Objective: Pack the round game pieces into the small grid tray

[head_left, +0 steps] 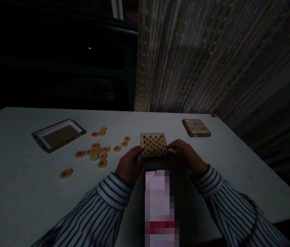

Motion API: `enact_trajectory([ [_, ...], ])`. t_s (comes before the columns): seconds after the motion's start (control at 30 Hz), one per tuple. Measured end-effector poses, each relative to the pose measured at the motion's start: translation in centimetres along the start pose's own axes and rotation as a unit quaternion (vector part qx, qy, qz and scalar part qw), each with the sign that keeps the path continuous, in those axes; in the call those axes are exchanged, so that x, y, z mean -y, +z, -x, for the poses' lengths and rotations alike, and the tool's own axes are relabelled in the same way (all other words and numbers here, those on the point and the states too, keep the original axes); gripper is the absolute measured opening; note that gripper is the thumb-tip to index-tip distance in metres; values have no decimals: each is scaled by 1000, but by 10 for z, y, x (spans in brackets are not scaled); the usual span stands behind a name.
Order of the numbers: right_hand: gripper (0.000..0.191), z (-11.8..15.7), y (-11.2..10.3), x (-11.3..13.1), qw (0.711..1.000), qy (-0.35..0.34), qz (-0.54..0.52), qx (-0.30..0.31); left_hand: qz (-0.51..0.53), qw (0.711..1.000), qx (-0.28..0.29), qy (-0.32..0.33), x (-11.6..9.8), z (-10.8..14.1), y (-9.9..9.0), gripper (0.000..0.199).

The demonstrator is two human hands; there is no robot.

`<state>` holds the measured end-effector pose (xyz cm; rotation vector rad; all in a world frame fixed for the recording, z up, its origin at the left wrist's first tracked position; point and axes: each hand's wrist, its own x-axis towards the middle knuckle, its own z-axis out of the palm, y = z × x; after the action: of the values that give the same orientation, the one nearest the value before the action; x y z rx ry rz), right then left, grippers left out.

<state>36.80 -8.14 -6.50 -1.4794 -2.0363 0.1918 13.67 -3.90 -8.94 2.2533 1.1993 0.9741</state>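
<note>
A small open box (152, 133) sits on the table, filled with rows of round Chinese chess pieces (156, 142) with dark characters facing up. My left hand (130, 164) grips its left side, fingers bent at the near left corner. At the right side, my right hand (187, 156) holds the box with thumb and fingers drawn together. Loose pieces with red characters (102, 156) lie scattered left of my left hand, some with a plain face up. One of them (66, 173) lies apart, nearer to me.
A shallow brown-edged tray or lid (48, 150) lies at the back left of the white table (237, 178). A closed printed box (196, 128) is at the back right. A lit phone (157, 195) is in front of me, between my forearms. A string curtain (186, 58) hangs behind the table.
</note>
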Motion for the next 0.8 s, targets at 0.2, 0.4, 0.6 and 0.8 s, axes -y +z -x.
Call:
enact_trajectory([
  [0.2, 14, -1, -7, 3, 998, 45, 5, -52, -42, 998, -23, -33, -4, -2, -13, 33],
  [0.4, 16, -6, -13, 8, 996, 47, -9, -69, -37, 997, -64, -31, 3, -8, -36, 34],
  [0.6, 18, -22, -19, 21, 998, 15, -3, -62, -129, 990, -54, -24, 23, -15, -65, 34],
  [0.8, 19, -46, -16, 43, 999, -26, 22, -39, -196, 979, -44, -36, 41, -9, -75, 39],
])
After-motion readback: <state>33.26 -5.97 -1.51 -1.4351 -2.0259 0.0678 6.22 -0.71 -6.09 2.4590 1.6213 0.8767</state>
